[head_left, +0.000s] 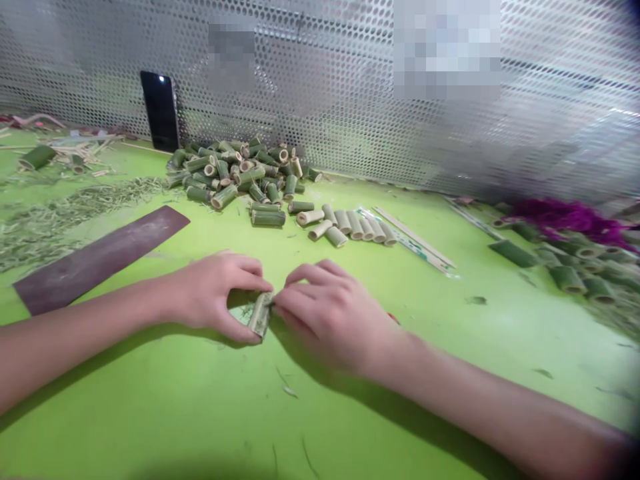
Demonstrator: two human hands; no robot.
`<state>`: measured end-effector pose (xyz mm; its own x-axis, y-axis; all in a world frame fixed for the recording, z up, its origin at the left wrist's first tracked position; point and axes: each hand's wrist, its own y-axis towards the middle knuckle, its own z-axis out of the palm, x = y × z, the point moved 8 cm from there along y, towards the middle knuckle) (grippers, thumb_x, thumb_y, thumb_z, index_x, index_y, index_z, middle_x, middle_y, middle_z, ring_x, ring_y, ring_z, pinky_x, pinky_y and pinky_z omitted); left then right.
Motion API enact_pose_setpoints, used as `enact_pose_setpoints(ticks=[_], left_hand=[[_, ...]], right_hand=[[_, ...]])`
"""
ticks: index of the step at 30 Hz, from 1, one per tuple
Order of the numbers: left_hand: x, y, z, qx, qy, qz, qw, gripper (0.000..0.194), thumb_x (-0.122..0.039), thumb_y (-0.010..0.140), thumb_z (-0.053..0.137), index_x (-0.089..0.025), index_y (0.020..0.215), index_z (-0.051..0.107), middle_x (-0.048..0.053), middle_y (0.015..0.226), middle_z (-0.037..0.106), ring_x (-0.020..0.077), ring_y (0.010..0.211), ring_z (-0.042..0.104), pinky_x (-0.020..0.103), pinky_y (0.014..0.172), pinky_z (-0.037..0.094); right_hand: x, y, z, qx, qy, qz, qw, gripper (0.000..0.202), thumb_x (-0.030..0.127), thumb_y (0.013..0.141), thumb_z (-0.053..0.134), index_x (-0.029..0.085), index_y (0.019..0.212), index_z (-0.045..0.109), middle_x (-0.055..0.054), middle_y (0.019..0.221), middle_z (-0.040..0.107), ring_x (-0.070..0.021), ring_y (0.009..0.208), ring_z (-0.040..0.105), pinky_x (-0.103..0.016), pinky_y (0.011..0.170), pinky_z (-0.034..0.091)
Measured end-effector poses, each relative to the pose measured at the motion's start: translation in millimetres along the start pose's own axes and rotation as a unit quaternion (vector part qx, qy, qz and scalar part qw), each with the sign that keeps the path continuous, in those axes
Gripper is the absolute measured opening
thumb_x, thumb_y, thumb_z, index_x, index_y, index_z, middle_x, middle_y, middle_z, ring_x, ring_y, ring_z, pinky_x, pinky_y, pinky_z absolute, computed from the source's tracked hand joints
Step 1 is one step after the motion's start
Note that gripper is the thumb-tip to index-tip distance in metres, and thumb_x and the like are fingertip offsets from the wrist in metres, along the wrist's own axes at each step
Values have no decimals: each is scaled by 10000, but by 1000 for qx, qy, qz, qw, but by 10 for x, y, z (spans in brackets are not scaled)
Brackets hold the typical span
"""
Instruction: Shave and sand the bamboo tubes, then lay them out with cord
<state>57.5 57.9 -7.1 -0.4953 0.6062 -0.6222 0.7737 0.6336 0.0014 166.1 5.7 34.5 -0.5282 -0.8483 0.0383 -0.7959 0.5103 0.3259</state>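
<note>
My left hand [210, 293] grips a short bamboo piece [261, 315] by its two ends, between thumb and fingers. The piece is tilted just above the green table, its surface partly pale and partly green. Closed in a pinch, my right hand [335, 310] meets the right side of the piece. A small dark tip shows at its fingertips, but the rest of what it holds is hidden. Something red [394, 319] peeks out behind the right wrist; I cannot tell whether it belongs to the held thing.
Behind my hands lie a heap of green bamboo pieces [240, 170] and a row of pale peeled ones [356, 225]. Brown sandpaper [103, 260] and shavings [75, 210] are left. A phone [160, 112] leans on the perforated metal panel [320, 87]. Sticks [415, 237], more bamboo [565, 277] and purple material [570, 220] lie right.
</note>
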Motion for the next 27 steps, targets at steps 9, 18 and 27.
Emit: enact_pose_setpoints(ticks=[9, 18, 27], left_hand=[[-17, -3, 8, -6, -6, 11, 1000, 515, -484, 717, 852, -240, 1164, 773, 25, 994, 661, 233, 900, 583, 366, 823, 441], [-19, -4, 7, -6, -7, 12, 1000, 475, -469, 708, 855, -239, 1117, 784, 22, 980, 657, 226, 881, 572, 366, 813, 438], [-6, -5, 10, -5, -4, 7, 1000, 542, -486, 713, 856, -231, 1184, 770, 29, 1011, 674, 236, 918, 589, 365, 832, 446]], right_hand=[[9, -6, 14, -2, -4, -5, 1000, 178, 143, 956, 589, 184, 792, 645, -13, 753, 707, -174, 751, 594, -333, 762, 390], [9, -21, 2, -8, 0, -11, 1000, 191, 146, 968, 562, 190, 805, 651, -17, 775, 714, -178, 765, 601, -336, 776, 414], [16, -33, -27, -24, -9, -14, 1000, 236, 126, 983, 525, 184, 786, 641, -26, 761, 714, -180, 774, 613, -332, 776, 397]])
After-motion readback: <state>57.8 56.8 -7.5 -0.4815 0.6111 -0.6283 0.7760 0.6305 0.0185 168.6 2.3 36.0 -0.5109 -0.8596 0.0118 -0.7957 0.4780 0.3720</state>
